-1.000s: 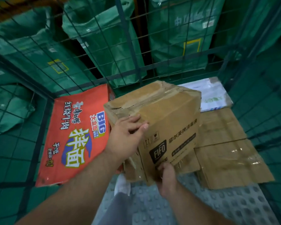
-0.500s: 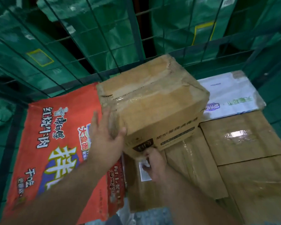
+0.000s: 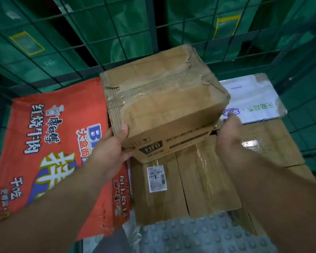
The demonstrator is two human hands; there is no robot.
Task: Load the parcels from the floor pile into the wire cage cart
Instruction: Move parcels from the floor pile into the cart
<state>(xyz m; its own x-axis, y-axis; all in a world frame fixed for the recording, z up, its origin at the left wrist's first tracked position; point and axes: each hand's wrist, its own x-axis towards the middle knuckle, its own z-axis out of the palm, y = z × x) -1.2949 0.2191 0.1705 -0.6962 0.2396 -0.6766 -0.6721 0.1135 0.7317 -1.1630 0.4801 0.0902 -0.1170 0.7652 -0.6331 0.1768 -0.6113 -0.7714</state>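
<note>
The wire cage cart (image 3: 153, 33) holds a red noodle carton (image 3: 49, 143) on the left, flat taped cartons (image 3: 199, 179) on the right and a white parcel (image 3: 254, 99) at the back. The brown box (image 3: 162, 99) sits tilted above the flat cartons. The left hand (image 3: 108, 150) has its fingers grasping the near corner. The right hand (image 3: 228, 136) is at the box's right edge, too blurred to tell its grip. Green bags (image 3: 98, 24) hang behind the mesh.

Left grip (image 3: 108, 150) and right grip (image 3: 228, 136) are bare, on bare forearms.
</note>
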